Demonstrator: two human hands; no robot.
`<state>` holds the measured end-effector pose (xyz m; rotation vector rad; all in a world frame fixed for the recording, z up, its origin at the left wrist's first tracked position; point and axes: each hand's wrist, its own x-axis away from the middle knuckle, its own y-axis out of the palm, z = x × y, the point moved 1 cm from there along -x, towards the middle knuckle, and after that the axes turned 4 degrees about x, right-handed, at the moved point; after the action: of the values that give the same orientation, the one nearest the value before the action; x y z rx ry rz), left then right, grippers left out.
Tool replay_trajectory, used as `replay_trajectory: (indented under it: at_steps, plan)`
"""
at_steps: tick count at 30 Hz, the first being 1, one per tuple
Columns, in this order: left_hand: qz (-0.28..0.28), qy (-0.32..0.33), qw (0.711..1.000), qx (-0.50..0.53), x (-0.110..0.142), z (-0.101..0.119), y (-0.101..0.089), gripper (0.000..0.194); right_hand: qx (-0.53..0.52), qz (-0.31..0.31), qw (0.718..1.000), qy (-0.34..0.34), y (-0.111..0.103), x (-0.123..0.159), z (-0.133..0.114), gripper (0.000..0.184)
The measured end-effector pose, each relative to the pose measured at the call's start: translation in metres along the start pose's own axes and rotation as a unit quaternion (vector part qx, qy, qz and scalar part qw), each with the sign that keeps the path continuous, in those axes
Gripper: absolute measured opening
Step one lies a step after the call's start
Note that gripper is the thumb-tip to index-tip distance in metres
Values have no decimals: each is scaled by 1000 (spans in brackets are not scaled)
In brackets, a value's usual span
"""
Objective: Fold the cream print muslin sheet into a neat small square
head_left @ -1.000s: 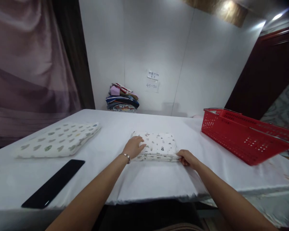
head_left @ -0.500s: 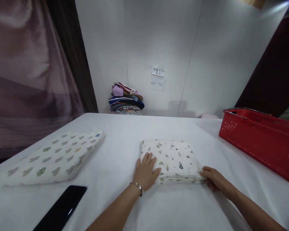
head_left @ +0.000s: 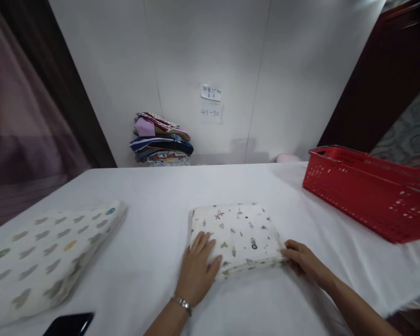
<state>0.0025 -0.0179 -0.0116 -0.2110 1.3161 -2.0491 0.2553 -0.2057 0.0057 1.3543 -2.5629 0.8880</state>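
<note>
A folded white cloth (head_left: 241, 228) with small printed motifs, a starfish shape among them, lies flat on the white-covered table (head_left: 150, 252) in front of me. On its near left corner rests my left hand (head_left: 199, 266), palm down with the fingers stretched out; a metal bracelet circles that wrist. My right hand (head_left: 299, 258) pinches the cloth's near right corner between thumb and fingers. Layered folds show along the edge facing me.
Another folded white cloth (head_left: 52, 252) with grey patches lies at the left, near a black phone (head_left: 70, 324) cut off by the frame. A red basket (head_left: 364, 191) stands right. Stacked clothes (head_left: 163, 140) sit by the wall, left of a paper note (head_left: 211, 113).
The view has shifted, bringing the cloth nearer in the picture. The cloth now lies slightly turned, its right side farther from me. Both hands keep to its near corners.
</note>
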Motion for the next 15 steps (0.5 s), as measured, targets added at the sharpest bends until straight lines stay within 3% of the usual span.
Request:
replay_trajectory:
  at_steps: [7, 11, 15]
  plan:
    - [-2, 8, 999, -50, -2, 3, -8, 45, -12, -13, 998, -55, -4, -4, 9, 19]
    - [26, 29, 995, -95, -7, 23, -19, 47, -13, -39, 997, -64, -8, -6, 9, 20]
    - [-6, 88, 989, -115, -12, 47, -10, 52, -22, -50, 996, -75, -9, -7, 10, 23]
